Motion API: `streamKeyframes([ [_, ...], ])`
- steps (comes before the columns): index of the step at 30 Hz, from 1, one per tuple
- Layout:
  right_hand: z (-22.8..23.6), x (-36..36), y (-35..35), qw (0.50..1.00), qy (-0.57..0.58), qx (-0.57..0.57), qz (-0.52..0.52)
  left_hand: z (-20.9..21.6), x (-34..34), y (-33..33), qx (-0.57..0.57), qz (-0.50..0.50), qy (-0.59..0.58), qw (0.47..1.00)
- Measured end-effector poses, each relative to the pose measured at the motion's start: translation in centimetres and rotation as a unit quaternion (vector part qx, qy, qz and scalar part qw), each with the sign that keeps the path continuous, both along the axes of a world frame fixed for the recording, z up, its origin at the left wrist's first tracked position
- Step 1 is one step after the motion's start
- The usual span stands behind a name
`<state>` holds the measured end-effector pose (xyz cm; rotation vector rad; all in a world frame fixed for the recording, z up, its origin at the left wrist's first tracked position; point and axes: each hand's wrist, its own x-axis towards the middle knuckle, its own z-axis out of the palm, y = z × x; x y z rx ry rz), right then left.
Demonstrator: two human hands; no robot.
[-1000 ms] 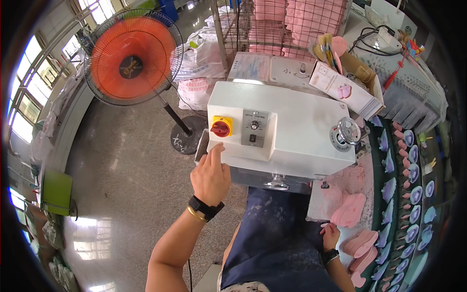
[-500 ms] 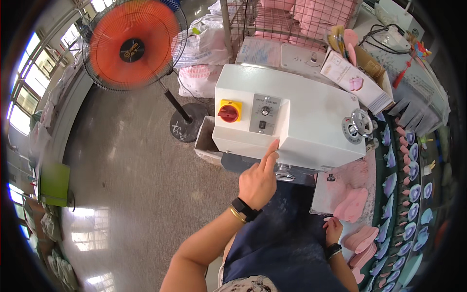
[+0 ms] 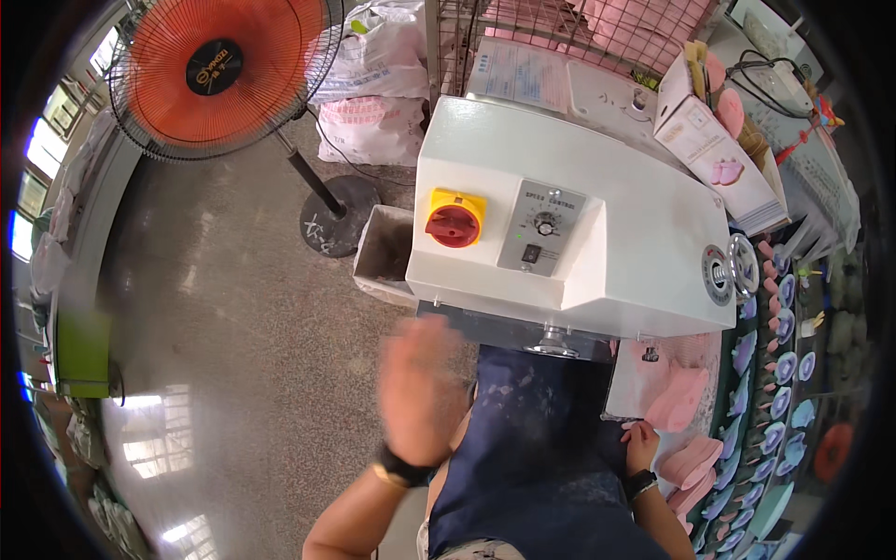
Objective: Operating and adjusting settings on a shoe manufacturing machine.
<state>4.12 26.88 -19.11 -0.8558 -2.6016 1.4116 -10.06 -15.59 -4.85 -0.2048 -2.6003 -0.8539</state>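
My left hand [image 3: 420,397], smeared by motion, hangs over the floor beside the near left edge of a white machine [image 3: 579,177]. The machine's front carries a red rotary switch [image 3: 455,224] on a yellow plate and a grey panel [image 3: 543,229] with a dial and a small rocker switch. A silver knob [image 3: 554,343] sits below its near edge. My right hand [image 3: 640,443] is low at the right, fingers curled together beside pink foot-shaped soles [image 3: 678,399] lying on a pale tray [image 3: 623,385]; what it holds, if anything, I cannot make out.
An orange fan [image 3: 219,70] on a round base [image 3: 338,217] stands left of a bin [image 3: 383,247]. White sacks [image 3: 373,131] and a wire cage [image 3: 560,23] are behind. A handwheel [image 3: 742,264] juts out right, near a carton [image 3: 723,168] and rows of blue and pink pieces [image 3: 782,359].
My left hand has left the machine's front, where a finger was extended, and moved left and down. The view has shifted slightly nearer the machine. My right hand stays beside the soles.
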Motion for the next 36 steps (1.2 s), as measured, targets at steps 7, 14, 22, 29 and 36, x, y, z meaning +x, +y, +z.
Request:
streamKeyframes([
  [7, 0.8, 0.1, -0.6, 0.999, -0.035, 0.033, -0.009, 1.7, -5.1, 6.6, 0.078, -0.167, -0.004, 0.983],
  [14, 1.2, -0.1, -0.6, 0.999, -0.045, 0.028, -0.003, -0.9, -7.3, -0.6, -0.085, -0.062, 0.042, 0.994],
  [22, 0.5, 1.3, 0.0, 0.998, 0.008, -0.049, -0.032, -1.6, -4.3, -2.7, -0.138, 0.149, -0.049, 0.978],
  [29, 2.9, 0.6, -0.4, 0.996, -0.021, -0.090, 0.008, 0.9, -3.6, 3.4, -0.168, 0.028, 0.000, 0.985],
  [36, 0.7, 3.1, 2.0, 0.985, 0.017, -0.170, -0.035, -5.1, -4.2, -0.1, -0.200, 0.116, 0.003, 0.973],
])
